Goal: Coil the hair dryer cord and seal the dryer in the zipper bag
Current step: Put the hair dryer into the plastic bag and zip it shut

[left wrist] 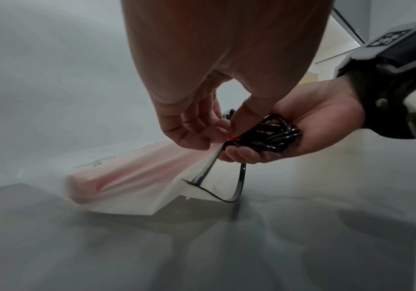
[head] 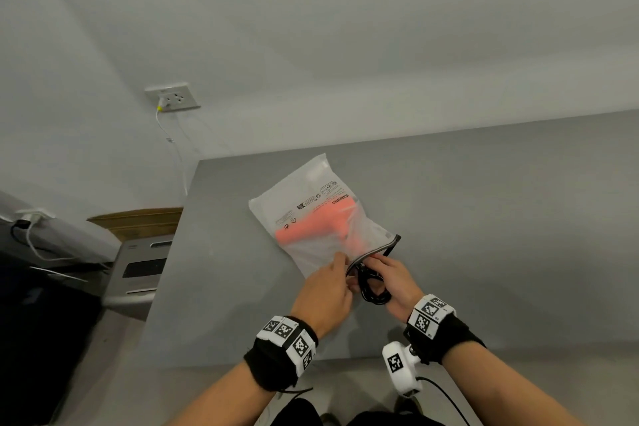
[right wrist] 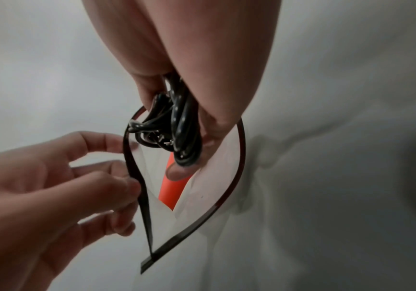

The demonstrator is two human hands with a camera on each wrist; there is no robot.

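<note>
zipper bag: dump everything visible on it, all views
The zipper bag is frosted, translucent soft plastic with black printed warning text and a dark zipper strip along its mouth. It lies on the grey table, mouth toward the person and gaping open. The orange hair dryer shows through it, inside. The left hand pinches one lip of the strip; the right hand holds the coiled black cord at the opening. Not sealed.

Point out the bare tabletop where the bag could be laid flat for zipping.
Bare table stretches right of the zipper bag, out to the wall, and along the front edge below both wrists. A narrower strip runs between the bag and the table's left edge. It is crowded at the bag mouth, where the left hand and right hand hold the coiled cord.
</note>
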